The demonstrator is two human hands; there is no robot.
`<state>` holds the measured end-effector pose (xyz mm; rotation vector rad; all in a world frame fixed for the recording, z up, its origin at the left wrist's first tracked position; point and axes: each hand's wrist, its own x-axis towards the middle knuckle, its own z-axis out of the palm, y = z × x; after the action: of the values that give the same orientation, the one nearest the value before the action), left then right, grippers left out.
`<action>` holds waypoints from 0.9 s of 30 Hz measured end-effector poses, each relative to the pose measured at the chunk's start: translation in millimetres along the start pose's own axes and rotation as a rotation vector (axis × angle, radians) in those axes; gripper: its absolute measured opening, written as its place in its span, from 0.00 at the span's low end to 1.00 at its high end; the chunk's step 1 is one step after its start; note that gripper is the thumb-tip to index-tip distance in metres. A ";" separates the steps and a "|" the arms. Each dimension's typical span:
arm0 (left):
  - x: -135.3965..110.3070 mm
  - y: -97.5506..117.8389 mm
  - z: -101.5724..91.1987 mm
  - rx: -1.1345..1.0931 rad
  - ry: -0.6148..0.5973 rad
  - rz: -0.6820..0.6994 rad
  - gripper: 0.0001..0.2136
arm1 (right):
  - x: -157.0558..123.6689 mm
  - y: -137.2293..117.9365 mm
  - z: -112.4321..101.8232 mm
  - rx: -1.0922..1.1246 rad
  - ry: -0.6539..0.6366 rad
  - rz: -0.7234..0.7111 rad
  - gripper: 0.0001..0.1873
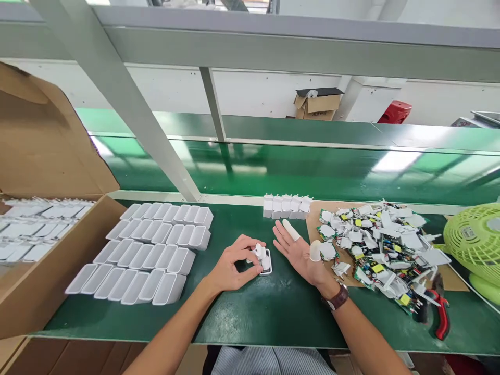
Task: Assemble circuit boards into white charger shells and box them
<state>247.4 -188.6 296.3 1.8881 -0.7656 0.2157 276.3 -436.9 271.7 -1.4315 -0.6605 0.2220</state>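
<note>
My left hand (234,263) is curled around a small white charger plug (262,259) on the green bench, fingertips pinched on its top. My right hand (299,250) lies palm up just to the right of it, fingers spread, holding nothing; white rubber cots cover its index finger and thumb, and a brown watch sits on the wrist. A short row of finished white plugs (286,206) stands beyond both hands. A pile of circuit boards and white plug parts (380,245) lies on a cardboard sheet right next to my right hand.
Rows of empty white charger shells (150,252) lie left of my hands. An open cardboard box (47,260) with more white parts stands at the far left. A green fan (476,245) and red-handled cutters (439,310) are at the right. A green conveyor belt (312,172) runs behind.
</note>
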 end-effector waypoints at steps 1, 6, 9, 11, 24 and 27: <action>0.7 0.6 -0.8 0.006 -0.009 -0.017 0.08 | 0.0 -2.1 -0.5 0.002 -0.010 0.017 0.35; 6.2 8.1 -11.0 0.010 -0.106 -0.084 0.08 | -8.4 5.1 7.2 -0.060 -0.123 -0.003 0.49; 11.3 16.2 -18.8 -0.085 -0.213 -0.146 0.12 | -15.1 13.4 16.7 -0.272 -0.113 0.055 0.56; 14.0 22.1 -21.9 -0.118 -0.266 -0.192 0.11 | -17.5 15.9 22.3 -0.360 -0.098 0.111 0.54; 2.6 24.8 5.5 0.416 -0.072 -0.001 0.12 | -15.8 13.5 27.1 -0.402 -0.089 0.115 0.54; -10.0 13.9 10.9 0.392 -0.067 0.039 0.14 | -15.7 12.7 27.0 -0.397 -0.080 0.102 0.54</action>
<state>229.3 -197.6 297.4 2.2596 -0.8527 0.3483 252.1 -420.5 255.0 -1.8473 -0.7242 0.2382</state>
